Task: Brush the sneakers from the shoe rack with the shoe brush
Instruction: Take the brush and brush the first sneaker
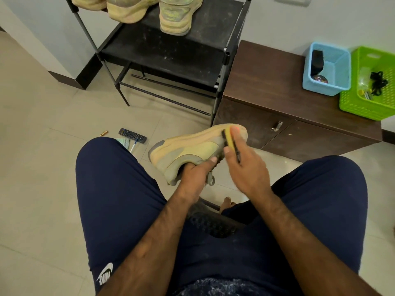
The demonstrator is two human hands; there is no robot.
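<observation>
While the shoe rack (162,52) stands ahead with open floor (38,129) left, my left hand (193,178) has its grip closed inside the sneaker (192,148); my right hand (245,165) clamps the shoe brush (229,139) against its toe edge.

Tan sneaker (192,150), yellow shoe brush (230,140), navy shorts (111,189), blue basket (328,69), green basket (372,86)
</observation>
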